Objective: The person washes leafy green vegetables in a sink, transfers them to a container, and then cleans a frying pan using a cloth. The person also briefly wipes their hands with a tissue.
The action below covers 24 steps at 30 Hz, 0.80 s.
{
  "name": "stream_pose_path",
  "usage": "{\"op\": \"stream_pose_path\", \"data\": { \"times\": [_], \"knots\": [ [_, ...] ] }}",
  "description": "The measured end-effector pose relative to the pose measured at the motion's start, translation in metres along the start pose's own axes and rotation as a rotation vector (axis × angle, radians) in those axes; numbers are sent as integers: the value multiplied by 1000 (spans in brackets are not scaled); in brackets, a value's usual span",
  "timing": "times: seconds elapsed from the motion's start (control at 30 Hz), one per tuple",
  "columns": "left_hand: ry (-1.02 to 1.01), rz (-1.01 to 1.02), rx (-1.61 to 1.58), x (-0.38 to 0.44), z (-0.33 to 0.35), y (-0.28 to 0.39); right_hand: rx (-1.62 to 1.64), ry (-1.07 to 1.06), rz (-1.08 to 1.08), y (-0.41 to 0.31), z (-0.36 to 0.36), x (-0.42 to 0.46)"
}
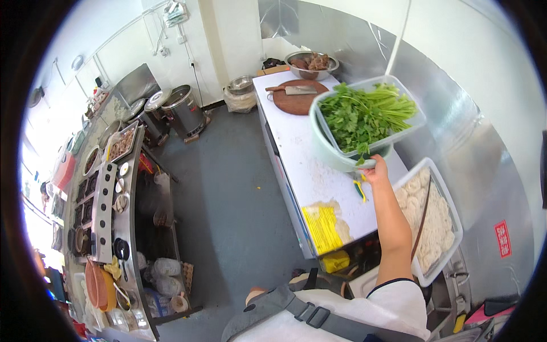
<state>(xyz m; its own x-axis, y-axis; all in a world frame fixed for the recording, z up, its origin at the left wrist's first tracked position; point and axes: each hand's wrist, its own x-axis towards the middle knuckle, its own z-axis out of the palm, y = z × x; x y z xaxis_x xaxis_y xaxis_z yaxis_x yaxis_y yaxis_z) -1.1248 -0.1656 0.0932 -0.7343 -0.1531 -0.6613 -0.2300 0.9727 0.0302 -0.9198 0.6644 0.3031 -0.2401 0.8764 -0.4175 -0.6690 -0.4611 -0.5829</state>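
Observation:
My right hand (376, 171) grips the near rim of a pale green plastic basin (327, 147) on the white worktop. A clear plastic tub (416, 113) rests tilted on the basin and holds leafy green celery or a similar herb (363, 113). A green-and-yellow peeler or similar small tool (360, 191) lies on the worktop just below the basin. Farther back, a cleaver (300, 89) lies on a round wooden chopping board (295, 102). My left hand is out of view.
A white plastic crate (456, 218) of pale noodle-like coils stands at the right, with a thin brown stick across it. A steel bowl (312, 73) of brown meat-like pieces sits at the back. A gas stove (102, 213) stands left across the grey floor; tall steel pots (183, 111) stand behind.

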Motion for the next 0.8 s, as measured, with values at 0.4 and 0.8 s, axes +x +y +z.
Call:
{"op": "stream_pose_path", "data": {
  "times": [0.4, 0.8],
  "knots": [
    [-27, 247, -208, 144, -139, 249, 10, 257, -235, 1, -55, 182],
    [-372, 1579, -772, 78, -504, 640, -507, 16, 181, 180, 105, 69]
  ]
}}
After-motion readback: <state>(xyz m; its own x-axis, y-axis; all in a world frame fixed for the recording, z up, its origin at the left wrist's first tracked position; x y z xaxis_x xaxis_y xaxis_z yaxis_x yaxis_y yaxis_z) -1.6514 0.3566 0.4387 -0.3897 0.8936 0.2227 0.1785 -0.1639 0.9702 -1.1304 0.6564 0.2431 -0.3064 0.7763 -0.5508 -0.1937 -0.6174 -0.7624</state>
